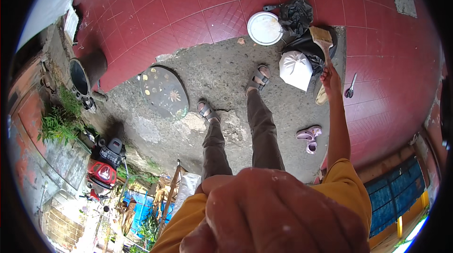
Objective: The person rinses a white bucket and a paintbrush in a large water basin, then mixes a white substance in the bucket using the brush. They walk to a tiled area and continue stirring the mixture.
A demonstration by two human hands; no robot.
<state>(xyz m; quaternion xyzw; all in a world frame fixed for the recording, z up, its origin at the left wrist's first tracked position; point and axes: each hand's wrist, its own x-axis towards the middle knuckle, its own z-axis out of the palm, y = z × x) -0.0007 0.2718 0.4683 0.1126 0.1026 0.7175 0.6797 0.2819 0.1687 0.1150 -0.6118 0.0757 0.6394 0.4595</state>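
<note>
Left hand [278, 208]: bare, very large at the lower edge, knuckles toward the lens, a few pale flecks on the skin.

Flat, wide-headed brush [321, 37], pale bristles, light handle: raised at upper right in the right hand [330, 80], its head seen against a black bag-like bundle [296, 44]; contact cannot be told.

Progress: brush taken up; no freshly worked patch can be made out, so shares done and left are uncertain. Knotted white plastic bag [295, 68] and round, white, rimmed vessel or lid [265, 28] lie near the bundle; by judgement, nothing is packed away.

Fingers, right: wrapped around the brush handle, clamped on it. Fingers, left: folded together; palm hidden, any contents cannot be told.

Also listed: dark-handled scissors [350, 88] on red floor tiles [373, 64]; lilac clogs [307, 133] on rough grey concrete [226, 71].
</note>
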